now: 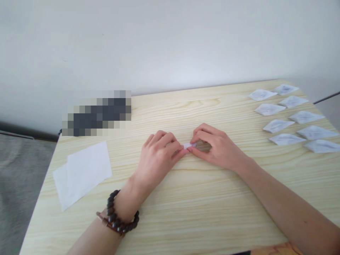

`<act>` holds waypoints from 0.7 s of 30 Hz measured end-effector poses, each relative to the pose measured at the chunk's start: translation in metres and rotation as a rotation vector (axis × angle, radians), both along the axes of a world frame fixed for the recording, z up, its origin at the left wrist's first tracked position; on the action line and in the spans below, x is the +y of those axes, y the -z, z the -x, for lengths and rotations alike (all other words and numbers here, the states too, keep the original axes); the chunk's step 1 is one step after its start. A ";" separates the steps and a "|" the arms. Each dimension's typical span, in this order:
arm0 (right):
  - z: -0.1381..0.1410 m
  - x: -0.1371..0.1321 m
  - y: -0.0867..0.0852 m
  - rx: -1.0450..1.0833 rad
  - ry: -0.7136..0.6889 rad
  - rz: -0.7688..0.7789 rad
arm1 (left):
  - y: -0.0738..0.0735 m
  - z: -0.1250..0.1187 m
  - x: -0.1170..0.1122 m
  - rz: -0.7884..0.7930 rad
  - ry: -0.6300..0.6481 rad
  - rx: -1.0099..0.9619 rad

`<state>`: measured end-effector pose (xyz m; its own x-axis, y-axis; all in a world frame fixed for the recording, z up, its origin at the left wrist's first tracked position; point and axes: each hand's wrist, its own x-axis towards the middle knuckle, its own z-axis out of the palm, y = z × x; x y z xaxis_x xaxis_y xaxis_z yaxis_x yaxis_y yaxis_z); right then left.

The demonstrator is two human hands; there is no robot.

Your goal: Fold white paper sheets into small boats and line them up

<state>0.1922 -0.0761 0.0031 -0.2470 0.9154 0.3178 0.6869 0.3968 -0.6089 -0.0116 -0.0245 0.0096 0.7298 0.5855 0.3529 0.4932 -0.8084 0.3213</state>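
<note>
Near the middle of the table, a small folded piece of white paper is pinched between my two hands. My left hand grips its left end between thumb and fingers, with a dark bead bracelet round that wrist. On the other end, the thumb and forefinger of my right hand press together. Most of the folded paper is covered by my fingertips, so its full shape is hidden.
Several pointed folded paper pieces lie in two columns on the right of the wooden table. At the left are two overlapping white paper sheets. A blurred dark object sits at the back left, by the white wall.
</note>
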 end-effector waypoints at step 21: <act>-0.004 0.000 -0.001 0.119 -0.102 -0.135 | -0.001 0.004 0.006 0.421 0.002 -0.290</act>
